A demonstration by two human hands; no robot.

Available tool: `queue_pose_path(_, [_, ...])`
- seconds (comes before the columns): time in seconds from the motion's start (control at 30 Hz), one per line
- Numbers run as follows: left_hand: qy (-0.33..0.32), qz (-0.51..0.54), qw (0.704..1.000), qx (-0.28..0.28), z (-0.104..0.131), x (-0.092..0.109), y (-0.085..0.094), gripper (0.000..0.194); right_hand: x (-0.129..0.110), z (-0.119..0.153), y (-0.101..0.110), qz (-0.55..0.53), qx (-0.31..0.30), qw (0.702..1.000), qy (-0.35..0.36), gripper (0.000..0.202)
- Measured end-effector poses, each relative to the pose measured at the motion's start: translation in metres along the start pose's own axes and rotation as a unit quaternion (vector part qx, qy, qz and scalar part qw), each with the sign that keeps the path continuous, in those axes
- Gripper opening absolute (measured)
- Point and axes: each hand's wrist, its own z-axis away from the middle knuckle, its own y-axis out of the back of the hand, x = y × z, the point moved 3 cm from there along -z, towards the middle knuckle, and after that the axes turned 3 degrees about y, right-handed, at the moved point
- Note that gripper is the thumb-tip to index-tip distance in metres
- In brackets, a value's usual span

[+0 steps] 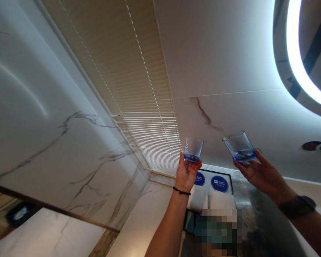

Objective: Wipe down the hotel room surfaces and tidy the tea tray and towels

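Two clear glasses with blue bases are held up in front of the wall. My left hand, with a dark band at the wrist, has its fingers round the base of the smaller-looking glass. On the right, the other glass tilts a little to the left, its base gripped between the thumb and fingers of my right hand, which has a dark watch on its wrist. The glasses are apart from each other, and no liquid can be made out clearly in either.
Below the hands, a dark-edged tray with round blue labels and white rolled items sits on a grey counter. A lit round mirror is at upper right, blinds at centre, and a blurred patch lies at the bottom.
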Motion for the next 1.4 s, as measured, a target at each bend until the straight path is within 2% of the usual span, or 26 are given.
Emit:
queue_pose_path(0.07, [-0.009, -0.027, 0.999, 0.014, -0.004, 0.001, 0.008, 0.053, 0.006, -0.007, 0.011, 0.107, 0.001, 0.994, 0.029, 0.047])
queue_pose_path(0.13, [-0.052, -0.102, 0.993, 0.039, -0.010, 0.007, 0.020, 0.049, 0.014, -0.015, 0.025, 0.241, 0.019, 0.969, 0.054, 0.062])
queue_pose_path(0.2, [-0.130, -0.243, 0.958, 0.076, -0.016, 0.016, 0.031, 0.049, 0.023, -0.022, 0.038, 0.349, 0.042, 0.934, 0.066, 0.073])
queue_pose_path(0.23, [-0.172, -0.340, 0.920, 0.093, -0.020, 0.021, 0.035, 0.049, 0.028, -0.026, 0.043, 0.393, 0.050, 0.916, 0.068, 0.076])
queue_pose_path(0.27, [-0.208, -0.447, 0.864, 0.106, -0.023, 0.024, 0.037, 0.049, 0.033, -0.029, 0.048, 0.436, 0.056, 0.895, 0.069, 0.078])
queue_pose_path(0.3, [-0.230, -0.555, 0.792, 0.111, -0.028, 0.024, 0.038, 0.050, 0.038, -0.032, 0.050, 0.489, 0.056, 0.867, 0.072, 0.076])
queue_pose_path(0.4, [-0.210, -0.810, 0.541, 0.089, -0.044, 0.006, 0.040, 0.049, 0.057, -0.041, 0.046, 0.652, 0.025, 0.753, 0.090, 0.063])
queue_pose_path(0.43, [-0.188, -0.855, 0.477, 0.077, -0.050, -0.003, 0.042, 0.047, 0.064, -0.043, 0.043, 0.695, 0.008, 0.713, 0.094, 0.059])
queue_pose_path(0.47, [-0.168, -0.884, 0.432, 0.066, -0.056, -0.013, 0.044, 0.044, 0.071, -0.046, 0.038, 0.731, -0.010, 0.676, 0.094, 0.056])
queue_pose_path(0.5, [-0.152, -0.901, 0.403, 0.057, -0.062, -0.022, 0.047, 0.041, 0.078, -0.048, 0.034, 0.761, -0.025, 0.642, 0.090, 0.053])
queue_pose_path(0.53, [-0.143, -0.909, 0.388, 0.048, -0.067, -0.030, 0.050, 0.039, 0.084, -0.050, 0.030, 0.786, -0.036, 0.611, 0.085, 0.050])
queue_pose_path(0.6, [-0.133, -0.914, 0.381, 0.038, -0.077, -0.039, 0.056, 0.038, 0.093, -0.054, 0.022, 0.825, -0.053, 0.558, 0.071, 0.047])
queue_pose_path(0.7, [-0.123, -0.920, 0.371, 0.019, -0.088, -0.041, 0.065, 0.040, 0.099, -0.061, 0.012, 0.861, -0.079, 0.499, 0.057, 0.041])
queue_pose_path(0.8, [-0.120, -0.923, 0.365, -0.006, -0.093, -0.038, 0.070, 0.043, 0.102, -0.066, 0.005, 0.881, -0.108, 0.459, 0.046, 0.031])
queue_pose_path(0.9, [-0.122, -0.924, 0.362, -0.022, -0.094, -0.036, 0.071, 0.045, 0.103, -0.068, 0.003, 0.891, -0.115, 0.436, 0.043, 0.029])
queue_pose_path(1.03, [-0.130, -0.923, 0.360, -0.040, -0.093, -0.037, 0.071, 0.048, 0.104, -0.066, 0.006, 0.897, -0.114, 0.425, 0.043, 0.035])
queue_pose_path(1.17, [-0.128, -0.924, 0.357, -0.044, -0.093, -0.039, 0.068, 0.045, 0.106, -0.066, 0.007, 0.895, -0.108, 0.431, 0.047, 0.038])
queue_pose_path(1.27, [-0.126, -0.926, 0.353, -0.038, -0.092, -0.039, 0.067, 0.042, 0.107, -0.066, 0.008, 0.887, -0.095, 0.448, 0.061, 0.040])
queue_pose_path(1.33, [-0.125, -0.928, 0.348, -0.035, -0.091, -0.036, 0.066, 0.042, 0.107, -0.061, 0.012, 0.877, -0.081, 0.468, 0.078, 0.050])
queue_pose_path(1.4, [-0.125, -0.930, 0.343, -0.032, -0.086, -0.033, 0.062, 0.050, 0.107, -0.049, 0.021, 0.861, -0.058, 0.493, 0.106, 0.061])
